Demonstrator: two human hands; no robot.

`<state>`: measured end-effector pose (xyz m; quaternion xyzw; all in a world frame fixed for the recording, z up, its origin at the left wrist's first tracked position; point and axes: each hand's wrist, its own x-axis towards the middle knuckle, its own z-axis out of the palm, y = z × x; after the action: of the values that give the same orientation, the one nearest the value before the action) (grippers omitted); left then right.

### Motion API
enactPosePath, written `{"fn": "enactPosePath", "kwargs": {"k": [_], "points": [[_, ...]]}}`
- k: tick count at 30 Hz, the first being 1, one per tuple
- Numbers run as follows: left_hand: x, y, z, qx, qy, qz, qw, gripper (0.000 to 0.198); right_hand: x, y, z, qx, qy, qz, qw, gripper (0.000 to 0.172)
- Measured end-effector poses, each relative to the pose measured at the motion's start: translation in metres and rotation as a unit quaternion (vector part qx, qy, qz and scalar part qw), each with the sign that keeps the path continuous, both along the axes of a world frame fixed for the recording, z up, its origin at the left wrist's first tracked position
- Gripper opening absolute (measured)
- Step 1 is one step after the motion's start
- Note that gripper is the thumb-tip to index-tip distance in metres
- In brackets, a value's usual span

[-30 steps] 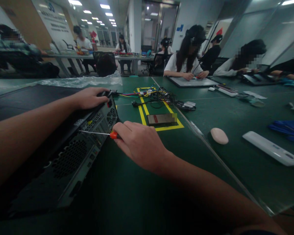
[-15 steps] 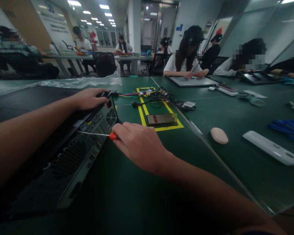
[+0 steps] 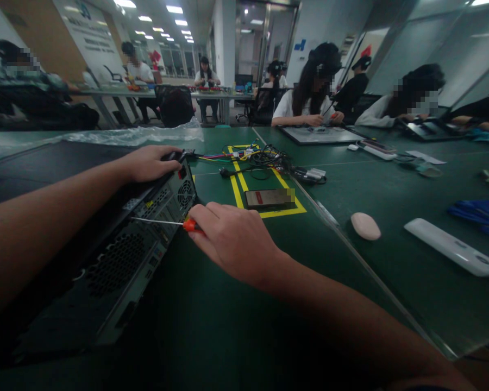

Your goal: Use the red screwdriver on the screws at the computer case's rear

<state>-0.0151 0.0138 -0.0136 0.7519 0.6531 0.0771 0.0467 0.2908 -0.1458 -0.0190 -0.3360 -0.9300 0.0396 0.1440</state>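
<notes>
A black desktop computer case [image 3: 118,260] lies on the green table at the left, its vented metal back panel facing right. My left hand [image 3: 155,163] rests on top near its far rear corner, thumb and fingers apart. In my right hand [image 3: 232,239], closed fingers hold a screwdriver [image 3: 190,224] by its orange and dark handle. The thin shaft points left, with its tip at the upper edge of the back panel; whether it sits in a screw is too small to tell.
Beyond my right hand lie a phone [image 3: 269,198], yellow tape [image 3: 283,213] and tangled cables [image 3: 269,157]. To the right are a pale oval object [image 3: 365,226], a white elongated device [image 3: 450,246] and blue fabric [image 3: 478,214]. Clear plastic film [image 3: 158,133] lies behind the case. Co-workers sit across.
Both hands and the screwdriver hold nearly the same positions. The view has shifted very slightly. Across the table, a co-worker's hands have moved a little.
</notes>
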Motion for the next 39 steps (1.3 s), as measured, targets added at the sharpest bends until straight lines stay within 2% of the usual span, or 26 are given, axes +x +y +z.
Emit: {"fn": "enactPosePath", "kwargs": {"k": [4, 15, 21, 28, 32, 39], "points": [[0.002, -0.001, 0.001, -0.002, -0.003, 0.013, 1.000, 0.094, 0.000, 0.000, 0.001, -0.001, -0.001, 0.000, 1.000, 0.025], [0.006, -0.004, 0.003, 0.001, -0.004, 0.000, 1.000, 0.094, 0.002, 0.000, -0.002, 0.010, 0.017, 0.012, 1.000, 0.026], [0.005, -0.004, 0.002, -0.010, 0.002, 0.006, 1.000, 0.098, 0.002, -0.003, 0.001, -0.006, 0.018, 0.013, 1.000, 0.035], [0.001, -0.001, 0.001, 0.002, -0.005, 0.002, 1.000, 0.094, -0.003, -0.006, 0.001, -0.015, 0.009, 0.003, 1.000, 0.041], [-0.001, 0.000, 0.001, 0.002, -0.004, -0.008, 1.000, 0.092, -0.004, -0.002, -0.003, -0.031, 0.006, 0.000, 0.999, 0.042], [-0.001, 0.001, 0.000, 0.004, -0.009, -0.008, 1.000, 0.088, -0.006, 0.012, -0.019, -0.066, 0.026, 0.016, 0.997, 0.034]]}}
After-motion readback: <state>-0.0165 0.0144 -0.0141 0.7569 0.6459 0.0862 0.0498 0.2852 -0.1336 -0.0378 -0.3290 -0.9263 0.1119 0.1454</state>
